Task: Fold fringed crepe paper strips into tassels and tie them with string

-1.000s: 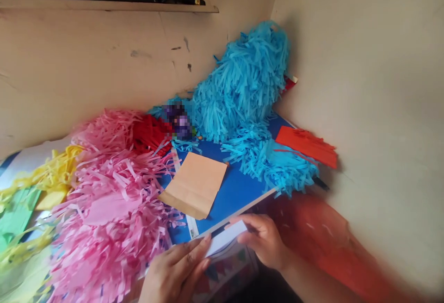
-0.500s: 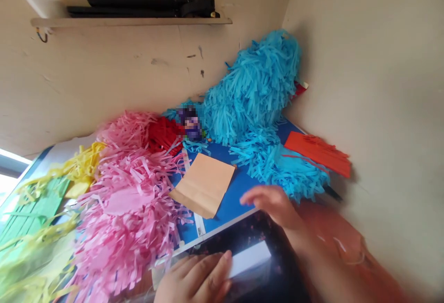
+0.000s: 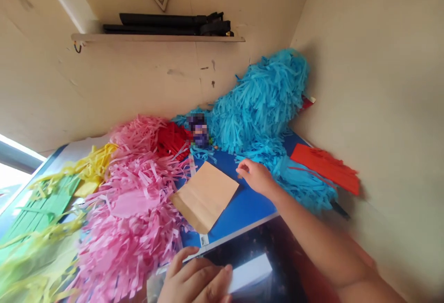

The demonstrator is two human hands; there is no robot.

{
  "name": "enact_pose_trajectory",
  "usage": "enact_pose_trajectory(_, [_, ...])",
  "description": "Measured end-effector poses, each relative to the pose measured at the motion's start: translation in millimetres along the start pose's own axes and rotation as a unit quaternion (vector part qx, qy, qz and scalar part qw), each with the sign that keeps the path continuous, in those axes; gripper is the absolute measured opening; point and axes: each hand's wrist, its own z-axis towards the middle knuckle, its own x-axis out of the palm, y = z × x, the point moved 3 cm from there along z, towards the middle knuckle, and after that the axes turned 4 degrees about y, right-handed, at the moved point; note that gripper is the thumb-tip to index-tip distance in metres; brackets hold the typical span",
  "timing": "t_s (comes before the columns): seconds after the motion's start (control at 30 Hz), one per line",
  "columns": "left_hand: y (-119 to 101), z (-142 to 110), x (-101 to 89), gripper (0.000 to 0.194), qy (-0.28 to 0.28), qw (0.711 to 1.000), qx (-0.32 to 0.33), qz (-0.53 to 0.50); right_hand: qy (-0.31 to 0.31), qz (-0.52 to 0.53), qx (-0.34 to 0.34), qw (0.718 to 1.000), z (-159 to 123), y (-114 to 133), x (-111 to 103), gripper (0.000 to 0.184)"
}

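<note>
My right hand [image 3: 256, 176] reaches across the blue tabletop [image 3: 249, 208], thumb and curled fingers nearly meeting in a pinch just beyond the right corner of a tan paper sheet [image 3: 207, 196]. Anything between those fingertips is too small to make out. Low in the view, my left hand [image 3: 199, 277] lies palm down with its fingers spread on a dark, glossy surface [image 3: 256, 240]. Its fingertips touch the left end of a white rectangular strip [image 3: 251, 273] there.
Pink fringed paper [image 3: 138, 210] heaps at left, beside yellow strips [image 3: 93, 162] and green paper [image 3: 52, 199]. A big blue fringed form [image 3: 260, 99] leans in the corner; red-orange fringed paper [image 3: 326, 166] lies right. Overhead, a shelf [image 3: 156, 38] carries black items and a white bottle [image 3: 74, 9].
My right hand has moved forward from the dark surface's edge to near the tan sheet, its fingers curling in. My left hand stays by the white strip. The camera view has tilted up.
</note>
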Motion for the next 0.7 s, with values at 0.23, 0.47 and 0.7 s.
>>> enact_pose_trajectory(0.23, [-12.9,18.3,-1.0,0.024,-0.021,1.000,0.005,-0.014,0.016,-0.042,0.019,0.999,34.3,16.3,28.5,0.022])
enact_pose_trajectory(0.47, [-12.8,11.8,2.5,0.024,-0.039,0.999,0.000,-0.012,0.025,-0.092,0.039,0.995,41.2,33.8,47.0,0.018])
enact_pose_trajectory(0.7, [-10.2,5.7,7.3,0.022,-0.043,0.998,-0.023,-0.041,-0.002,-0.158,0.015,0.987,34.5,36.1,53.0,0.027])
